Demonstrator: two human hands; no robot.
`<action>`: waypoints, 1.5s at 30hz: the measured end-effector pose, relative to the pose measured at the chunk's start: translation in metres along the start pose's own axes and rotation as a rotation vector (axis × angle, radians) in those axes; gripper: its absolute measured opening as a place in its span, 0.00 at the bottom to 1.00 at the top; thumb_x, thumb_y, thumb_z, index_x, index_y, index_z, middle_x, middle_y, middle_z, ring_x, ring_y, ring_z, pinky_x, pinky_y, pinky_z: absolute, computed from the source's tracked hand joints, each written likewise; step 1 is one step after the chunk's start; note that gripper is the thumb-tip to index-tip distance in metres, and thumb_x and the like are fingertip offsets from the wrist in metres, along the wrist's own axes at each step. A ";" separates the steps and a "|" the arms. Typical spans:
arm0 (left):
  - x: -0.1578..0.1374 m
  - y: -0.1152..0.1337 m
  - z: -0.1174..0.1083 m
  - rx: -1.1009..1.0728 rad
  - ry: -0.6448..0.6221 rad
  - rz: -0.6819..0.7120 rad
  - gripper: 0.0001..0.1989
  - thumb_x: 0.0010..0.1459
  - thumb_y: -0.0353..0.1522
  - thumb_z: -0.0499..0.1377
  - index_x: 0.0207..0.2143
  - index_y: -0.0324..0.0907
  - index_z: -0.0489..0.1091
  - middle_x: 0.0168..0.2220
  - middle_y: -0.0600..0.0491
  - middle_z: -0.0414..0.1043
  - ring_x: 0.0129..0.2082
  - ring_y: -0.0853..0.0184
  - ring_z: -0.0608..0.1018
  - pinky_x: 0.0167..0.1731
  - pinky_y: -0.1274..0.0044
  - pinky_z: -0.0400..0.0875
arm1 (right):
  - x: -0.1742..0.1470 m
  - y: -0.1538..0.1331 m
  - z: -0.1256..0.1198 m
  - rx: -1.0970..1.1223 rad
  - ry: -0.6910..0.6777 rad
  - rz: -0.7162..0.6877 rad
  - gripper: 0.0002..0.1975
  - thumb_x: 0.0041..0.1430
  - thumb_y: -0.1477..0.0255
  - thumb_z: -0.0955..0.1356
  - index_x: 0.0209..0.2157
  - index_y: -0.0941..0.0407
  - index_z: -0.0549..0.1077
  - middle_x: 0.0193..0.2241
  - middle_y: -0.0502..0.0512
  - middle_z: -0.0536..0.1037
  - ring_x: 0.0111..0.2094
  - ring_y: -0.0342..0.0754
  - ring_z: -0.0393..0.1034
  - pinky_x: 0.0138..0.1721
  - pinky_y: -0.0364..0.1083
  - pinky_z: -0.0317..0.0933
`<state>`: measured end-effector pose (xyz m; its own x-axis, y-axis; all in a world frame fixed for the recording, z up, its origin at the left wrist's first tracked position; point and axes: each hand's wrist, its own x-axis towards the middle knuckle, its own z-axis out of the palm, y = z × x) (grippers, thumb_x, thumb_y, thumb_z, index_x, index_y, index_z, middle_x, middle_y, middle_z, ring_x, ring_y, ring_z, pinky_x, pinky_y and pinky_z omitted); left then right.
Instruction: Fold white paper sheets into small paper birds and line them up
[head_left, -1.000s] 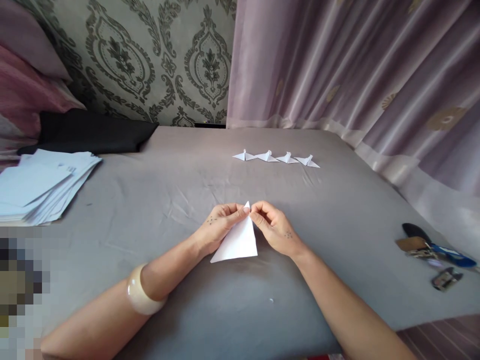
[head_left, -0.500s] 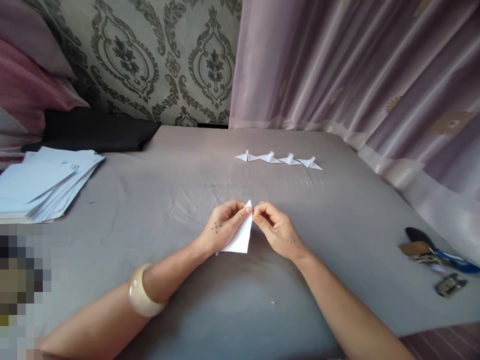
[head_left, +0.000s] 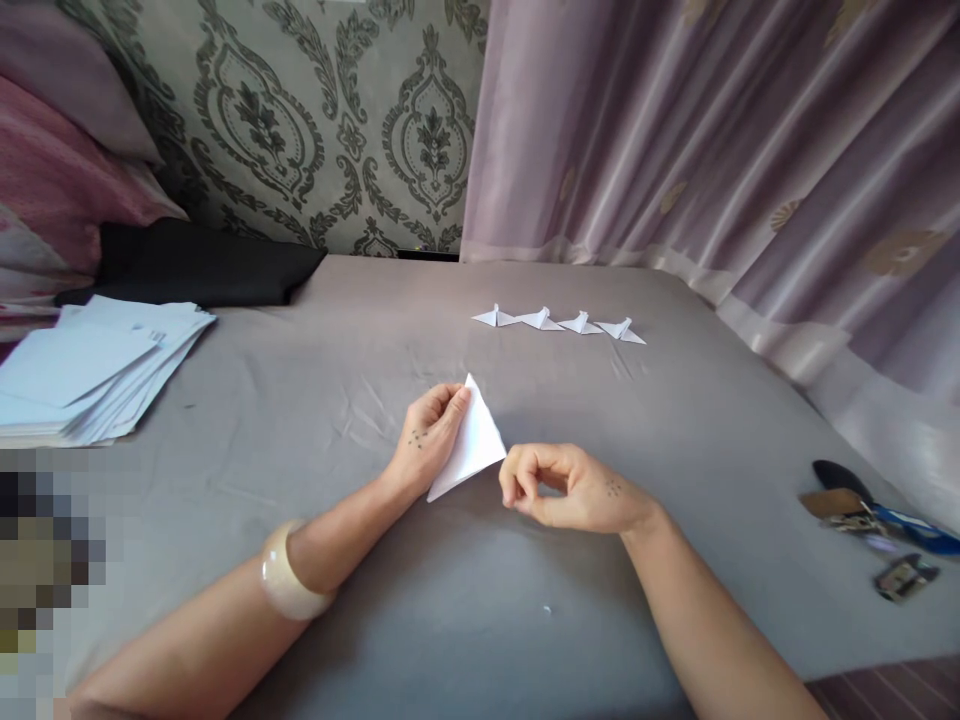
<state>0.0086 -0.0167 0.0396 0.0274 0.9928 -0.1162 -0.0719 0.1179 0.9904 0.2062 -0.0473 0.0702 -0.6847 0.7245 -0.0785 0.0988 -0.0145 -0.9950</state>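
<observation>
A folded sheet of white paper (head_left: 471,445), roughly triangular with its point upward, is pinched along its left edge by my left hand (head_left: 427,440), thumb in front. Close to the paper's lower right corner is my right hand (head_left: 566,488), its fingers curled and the thumb drawn in against them. Whether those fingertips hold anything is hidden; the corner meets or nearly meets the knuckles. Farther back, several white origami birds (head_left: 544,319) stand in a row on the grey sheet (head_left: 337,400).
A stack of white paper (head_left: 90,370) lies at the left, in front of a black flat item (head_left: 202,262). At the right are a blue-handled tool (head_left: 919,528) and a small dark object (head_left: 905,577). A tiny white scrap (head_left: 547,609) lies near the front.
The paper has tilted and opened to a wider triangle, moving slightly left with my left hand. My right hand has come away from its upper edge, down toward the lower right corner.
</observation>
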 end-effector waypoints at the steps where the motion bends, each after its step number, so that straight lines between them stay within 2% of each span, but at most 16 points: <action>1: 0.001 -0.001 0.000 -0.024 0.002 -0.014 0.18 0.56 0.47 0.60 0.34 0.40 0.71 0.22 0.59 0.67 0.19 0.74 0.65 0.19 0.82 0.58 | 0.000 0.001 -0.002 0.028 0.046 0.038 0.07 0.56 0.73 0.68 0.26 0.55 0.66 0.33 0.52 0.75 0.33 0.43 0.71 0.35 0.44 0.62; 3: 0.003 -0.003 0.000 -0.092 -0.003 -0.040 0.19 0.54 0.47 0.61 0.35 0.40 0.71 0.24 0.58 0.69 0.20 0.74 0.67 0.20 0.81 0.59 | 0.001 0.004 -0.007 0.070 0.142 0.126 0.03 0.58 0.71 0.67 0.32 0.55 0.68 0.33 0.53 0.78 0.27 0.42 0.72 0.29 0.44 0.62; 5: 0.005 -0.006 0.001 -0.179 -0.015 -0.067 0.19 0.53 0.46 0.62 0.35 0.39 0.71 0.25 0.56 0.70 0.22 0.73 0.69 0.22 0.81 0.62 | 0.002 0.007 -0.011 0.073 0.217 0.170 0.07 0.59 0.67 0.67 0.37 0.56 0.69 0.30 0.53 0.79 0.21 0.40 0.69 0.25 0.43 0.60; 8: 0.008 -0.009 0.002 -0.298 -0.036 -0.107 0.18 0.51 0.45 0.64 0.34 0.39 0.70 0.26 0.54 0.72 0.24 0.70 0.73 0.25 0.79 0.65 | 0.005 0.009 -0.011 0.035 0.301 0.176 0.10 0.57 0.65 0.68 0.38 0.56 0.70 0.29 0.52 0.77 0.22 0.40 0.68 0.25 0.42 0.59; 11: 0.010 -0.011 0.003 -0.342 -0.025 -0.107 0.18 0.50 0.44 0.65 0.34 0.39 0.69 0.29 0.53 0.74 0.26 0.69 0.75 0.27 0.79 0.67 | 0.010 0.009 -0.002 0.004 0.322 0.210 0.11 0.54 0.67 0.70 0.37 0.56 0.69 0.30 0.50 0.74 0.26 0.40 0.68 0.25 0.40 0.59; 14: 0.008 -0.011 0.003 -0.345 -0.030 -0.093 0.18 0.51 0.44 0.64 0.35 0.39 0.69 0.30 0.52 0.75 0.27 0.69 0.75 0.27 0.79 0.67 | 0.016 0.010 0.010 0.007 0.337 0.211 0.09 0.54 0.69 0.70 0.37 0.56 0.69 0.29 0.48 0.72 0.25 0.39 0.66 0.25 0.40 0.60; 19: 0.005 -0.010 0.006 -0.363 -0.108 -0.112 0.17 0.52 0.42 0.65 0.36 0.41 0.66 0.33 0.51 0.75 0.29 0.68 0.77 0.29 0.78 0.69 | 0.023 0.017 0.016 0.015 0.468 0.195 0.06 0.53 0.70 0.68 0.32 0.57 0.69 0.24 0.46 0.70 0.22 0.39 0.65 0.22 0.39 0.58; 24: 0.004 -0.011 0.008 -0.371 -0.132 -0.121 0.17 0.52 0.41 0.65 0.37 0.41 0.65 0.31 0.53 0.74 0.27 0.70 0.77 0.28 0.79 0.70 | 0.027 0.028 0.014 -0.005 0.547 0.212 0.05 0.49 0.72 0.69 0.30 0.56 0.69 0.18 0.44 0.69 0.18 0.38 0.62 0.19 0.39 0.57; 28: 0.001 -0.008 0.008 -0.344 -0.194 -0.153 0.18 0.50 0.38 0.67 0.38 0.39 0.66 0.29 0.53 0.75 0.28 0.70 0.77 0.30 0.79 0.72 | 0.028 0.030 0.010 0.069 0.629 0.218 0.07 0.51 0.68 0.69 0.29 0.57 0.70 0.14 0.43 0.68 0.16 0.38 0.61 0.17 0.38 0.55; 33: -0.005 -0.003 0.008 -0.269 -0.384 -0.289 0.17 0.50 0.35 0.68 0.38 0.37 0.68 0.30 0.48 0.78 0.31 0.64 0.81 0.33 0.74 0.75 | 0.028 0.031 0.000 0.200 0.797 0.161 0.13 0.49 0.63 0.72 0.30 0.58 0.71 0.15 0.45 0.69 0.17 0.38 0.61 0.16 0.38 0.53; 38: -0.005 -0.003 0.007 -0.236 -0.418 -0.276 0.17 0.52 0.35 0.67 0.40 0.36 0.67 0.32 0.46 0.79 0.34 0.62 0.81 0.37 0.71 0.76 | 0.027 0.033 -0.004 0.230 0.813 0.161 0.14 0.48 0.63 0.72 0.31 0.58 0.72 0.16 0.44 0.69 0.18 0.38 0.62 0.17 0.38 0.54; 40: -0.006 -0.004 0.007 -0.224 -0.428 -0.245 0.21 0.52 0.35 0.67 0.45 0.37 0.65 0.34 0.46 0.78 0.35 0.63 0.81 0.39 0.71 0.75 | 0.027 0.033 -0.003 0.216 0.822 0.159 0.13 0.48 0.63 0.72 0.30 0.58 0.71 0.15 0.44 0.68 0.18 0.38 0.61 0.17 0.38 0.54; 44: -0.008 -0.012 0.009 -0.090 -0.386 -0.051 0.43 0.45 0.34 0.71 0.60 0.46 0.52 0.50 0.44 0.70 0.39 0.64 0.78 0.33 0.74 0.75 | 0.029 0.033 0.005 0.107 0.890 0.165 0.11 0.49 0.64 0.71 0.31 0.57 0.70 0.17 0.45 0.70 0.18 0.39 0.64 0.18 0.39 0.56; 45: -0.009 -0.013 0.009 -0.038 -0.361 -0.007 0.46 0.45 0.34 0.71 0.61 0.48 0.50 0.52 0.44 0.68 0.38 0.64 0.77 0.31 0.75 0.74 | 0.029 0.033 0.007 0.070 0.891 0.161 0.11 0.50 0.64 0.71 0.31 0.56 0.70 0.18 0.46 0.71 0.19 0.40 0.65 0.18 0.39 0.57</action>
<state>0.0187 -0.0271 0.0281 0.3781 0.9221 -0.0821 -0.1071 0.1317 0.9855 0.1843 -0.0316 0.0343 0.1488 0.9742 -0.1696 0.0806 -0.1829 -0.9798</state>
